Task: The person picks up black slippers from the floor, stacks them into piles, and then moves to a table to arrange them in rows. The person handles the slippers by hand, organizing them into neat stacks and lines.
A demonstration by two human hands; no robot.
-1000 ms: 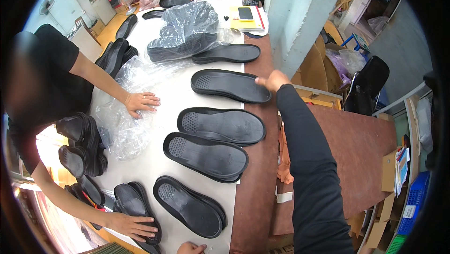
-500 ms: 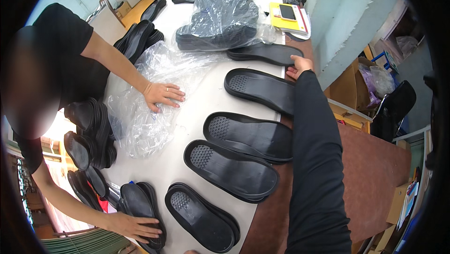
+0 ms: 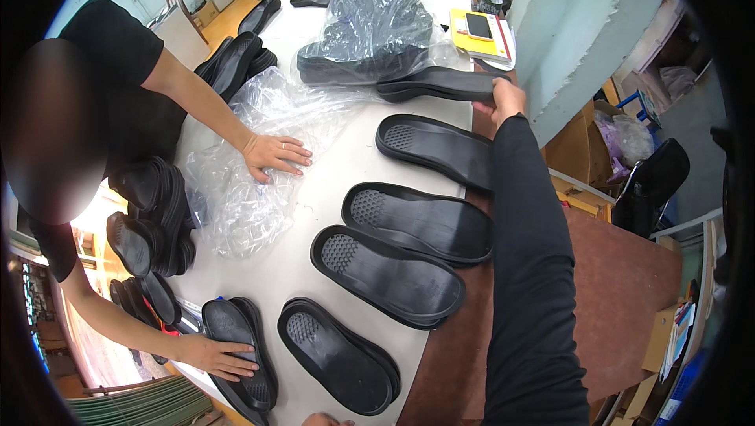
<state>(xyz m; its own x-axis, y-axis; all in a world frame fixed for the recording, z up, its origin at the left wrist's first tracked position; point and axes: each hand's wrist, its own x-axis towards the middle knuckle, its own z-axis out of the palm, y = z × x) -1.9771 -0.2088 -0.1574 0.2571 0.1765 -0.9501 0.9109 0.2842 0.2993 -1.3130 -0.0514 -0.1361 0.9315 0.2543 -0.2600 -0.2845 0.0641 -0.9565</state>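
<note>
My right hand [image 3: 506,101] pinches the right end of a black shoe sole [image 3: 448,82] at the far side of the table. That end is raised a little, and another sole seems to lie beneath its left part. Nearer to me, several black soles with honeycomb heels lie in a row: a far one [image 3: 432,147], a middle one [image 3: 417,222], a stacked one [image 3: 385,277] and a near stack [image 3: 338,355]. Only a sliver of my left hand [image 3: 326,420] shows at the bottom edge, below the near stack; its fingers are mostly out of sight.
A co-worker leans in from the left, one hand [image 3: 275,156] on clear plastic film [image 3: 244,198], the other [image 3: 220,357] on a sole. Bagged soles [image 3: 366,41] stand at the back beside a yellow book [image 3: 464,29] with a phone [image 3: 479,26]. Stacked soles [image 3: 165,214] line the left.
My right hand has lifted the right end of the far sole slightly. My left hand shows more at the bottom edge. The co-worker's near hand has slid left and up on its sole.
</note>
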